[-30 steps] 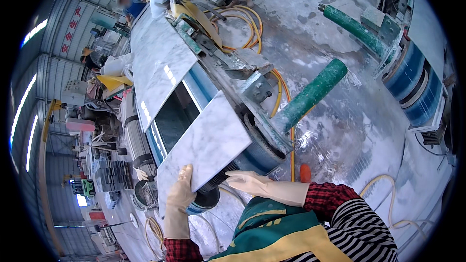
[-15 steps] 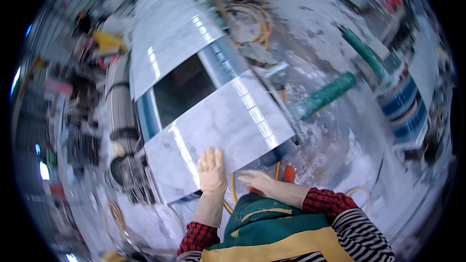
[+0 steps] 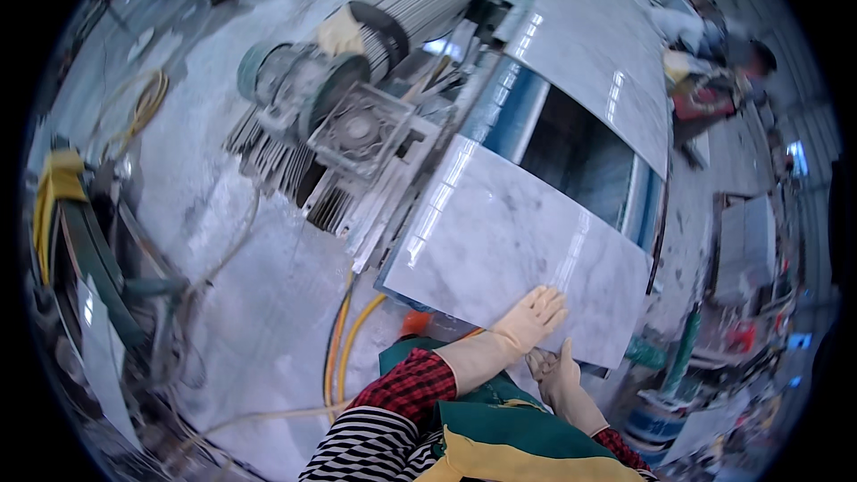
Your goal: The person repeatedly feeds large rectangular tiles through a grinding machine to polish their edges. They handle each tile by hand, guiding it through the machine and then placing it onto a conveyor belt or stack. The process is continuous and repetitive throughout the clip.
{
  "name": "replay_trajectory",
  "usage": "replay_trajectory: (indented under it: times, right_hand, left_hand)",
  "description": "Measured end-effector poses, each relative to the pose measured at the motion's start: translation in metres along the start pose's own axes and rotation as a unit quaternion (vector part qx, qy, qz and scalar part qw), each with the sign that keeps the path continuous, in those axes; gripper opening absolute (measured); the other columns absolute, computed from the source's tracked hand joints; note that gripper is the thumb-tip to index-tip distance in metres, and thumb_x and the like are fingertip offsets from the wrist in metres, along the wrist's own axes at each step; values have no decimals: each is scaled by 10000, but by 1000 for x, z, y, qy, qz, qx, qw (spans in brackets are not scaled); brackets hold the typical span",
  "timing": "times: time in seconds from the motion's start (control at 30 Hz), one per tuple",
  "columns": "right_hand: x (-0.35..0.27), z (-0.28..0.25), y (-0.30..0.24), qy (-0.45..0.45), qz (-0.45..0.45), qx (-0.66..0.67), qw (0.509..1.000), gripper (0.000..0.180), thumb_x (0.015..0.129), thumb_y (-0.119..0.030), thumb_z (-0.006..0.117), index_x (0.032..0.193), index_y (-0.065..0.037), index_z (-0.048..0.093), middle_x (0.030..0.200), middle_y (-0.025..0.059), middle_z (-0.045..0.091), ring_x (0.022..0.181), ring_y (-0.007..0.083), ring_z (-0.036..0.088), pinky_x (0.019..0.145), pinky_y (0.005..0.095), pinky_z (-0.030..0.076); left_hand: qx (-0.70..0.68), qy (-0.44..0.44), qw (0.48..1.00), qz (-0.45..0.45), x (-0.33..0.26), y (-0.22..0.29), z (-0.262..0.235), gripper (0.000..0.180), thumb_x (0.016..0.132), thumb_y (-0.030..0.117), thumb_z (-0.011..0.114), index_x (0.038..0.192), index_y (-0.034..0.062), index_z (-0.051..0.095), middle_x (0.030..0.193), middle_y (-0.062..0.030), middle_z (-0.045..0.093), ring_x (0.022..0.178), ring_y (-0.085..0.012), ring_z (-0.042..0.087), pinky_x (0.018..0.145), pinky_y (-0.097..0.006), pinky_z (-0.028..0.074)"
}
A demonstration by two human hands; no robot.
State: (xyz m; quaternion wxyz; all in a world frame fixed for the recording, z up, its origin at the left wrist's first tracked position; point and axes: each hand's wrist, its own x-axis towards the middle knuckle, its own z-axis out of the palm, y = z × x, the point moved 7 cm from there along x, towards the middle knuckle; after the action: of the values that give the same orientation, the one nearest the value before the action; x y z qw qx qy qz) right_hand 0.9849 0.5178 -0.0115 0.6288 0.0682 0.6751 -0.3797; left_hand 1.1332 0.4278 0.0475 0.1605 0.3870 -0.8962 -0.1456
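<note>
My left hand [image 3: 533,314], in a cream rubber glove, lies flat on the near part of a polished white-grey marble slab [image 3: 518,232]. Its fingers are stretched out and grip nothing. Just below the slab's near edge is my right hand [image 3: 558,382], gloved alike, thumb up and apart from the bent fingers. Whether it touches the edge I cannot tell. The slab lies across a bench with blue side rails [image 3: 507,107]. Beyond a dark gap lies a second marble slab [image 3: 589,45].
A dusty motor with a gearbox [image 3: 353,129] stands left of the bench, a thick ribbed hose [image 3: 428,0] behind it. Orange and yellow hoses [image 3: 353,339] run along the floor. Green rollers [image 3: 683,348] stand at the right. A person [image 3: 714,45] bends beside the far slab.
The view has swung left, bringing the motor and left-hand floor into sight. My left hand stays flat on the near slab; my right hand is now closer to the slab's near edge.
</note>
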Motion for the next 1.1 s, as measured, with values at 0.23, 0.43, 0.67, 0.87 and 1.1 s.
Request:
replay_trajectory:
  times: [0.23, 0.43, 0.67, 0.87, 1.1]
  right_hand:
    - [10, -29, -9, -40, 43, -83, 995, 827, 1011, -669, 359, 1424, 47, 362, 1444, 226, 529, 1226, 387, 590, 952, 487, 564]
    - [-2, -32, -16, 67, 36, -180, 981, 919, 973, -729, 343, 1513, 13, 303, 1562, 204, 397, 1328, 413, 500, 1077, 552, 462]
    - [-16, -22, -15, -4, 78, -269, 960, 785, 969, -766, 299, 1312, -95, 522, 1065, 77, 616, 1020, 278, 603, 997, 512, 486]
    - [-17, -3, -7, 104, 6, -238, 966, 629, 1008, -717, 292, 1052, -128, 507, 768, 45, 438, 663, 246, 456, 639, 435, 436]
    - [-19, -2, -2, 117, -44, -262, 957, 612, 1023, -701, 274, 960, -141, 512, 708, 37, 422, 620, 228, 451, 572, 397, 406]
  left_hand:
    - [17, -68, 997, 32, 1, 1, 7, 586, 1002, 219, 442, 1556, 49, 354, 1659, -131, 285, 1548, -306, 222, 1276, -468, 130]
    - [24, -63, 997, 24, 4, 1, 20, 623, 1010, 243, 444, 1576, 15, 319, 1674, -113, 264, 1558, -289, 192, 1278, -456, 110]
    - [-42, -31, 999, -5, 27, 16, 44, 622, 1002, 255, 405, 1565, 3, 333, 1672, -109, 266, 1561, -274, 173, 1289, -470, 56]
    - [21, -30, 999, -7, 30, 24, 64, 607, 1009, 239, 362, 1569, 10, 320, 1677, -95, 251, 1565, -257, 140, 1295, -470, 42]
    - [-22, 45, 999, -12, 16, 23, 50, 504, 969, 221, 474, 1446, 65, 512, 1599, -107, 393, 1519, -262, 270, 1272, -452, 147]
